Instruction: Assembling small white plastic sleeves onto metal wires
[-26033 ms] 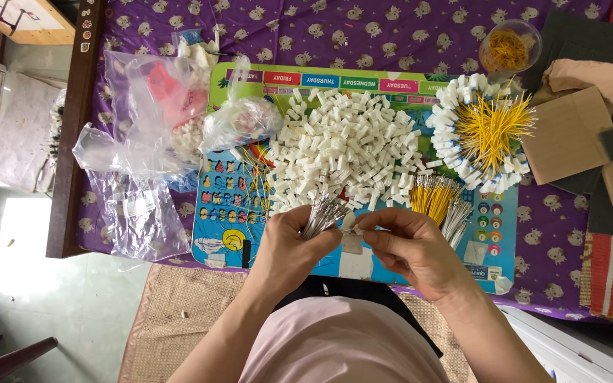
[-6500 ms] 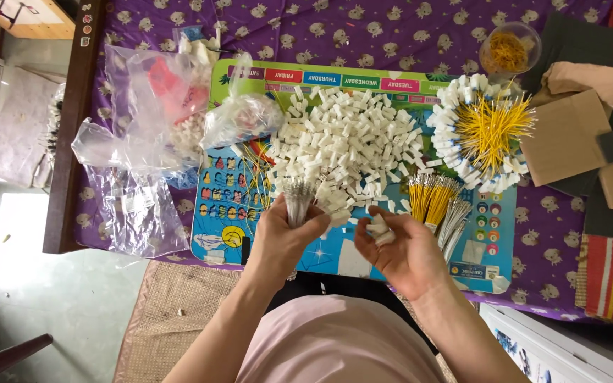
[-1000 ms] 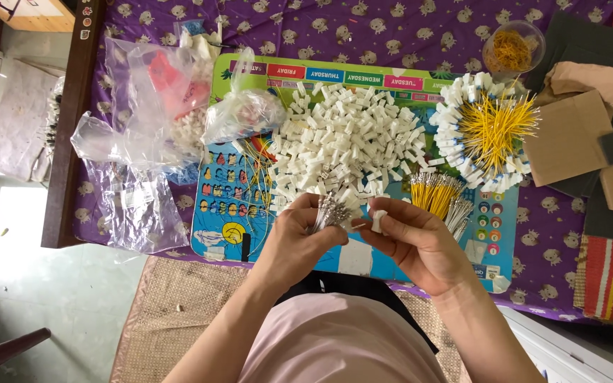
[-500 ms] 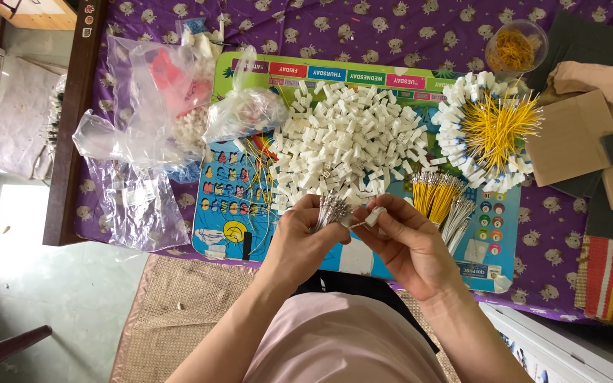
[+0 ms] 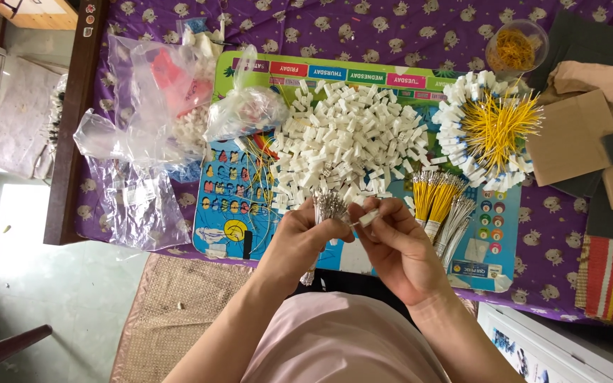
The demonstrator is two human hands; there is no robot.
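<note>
My left hand (image 5: 301, 240) grips a bundle of thin wires with metal tips (image 5: 328, 206), held upright over the near edge of a colourful printed board (image 5: 239, 191). My right hand (image 5: 396, 245) pinches one small white plastic connector (image 5: 368, 217) right beside the bundle's tips, the two hands almost touching. Just beyond the hands lies a big heap of white connectors (image 5: 345, 145).
A ring of finished white connectors with yellow wires (image 5: 489, 131) lies at the right, with loose yellow and white wire bundles (image 5: 440, 202) near it. Clear plastic bags (image 5: 154, 120) lie at the left, cardboard pieces (image 5: 576, 138) and a small bowl (image 5: 516, 46) at the right.
Over the last second my right hand has brought the white connector up and closer to the wire tips. My left hand keeps the bundle almost still.
</note>
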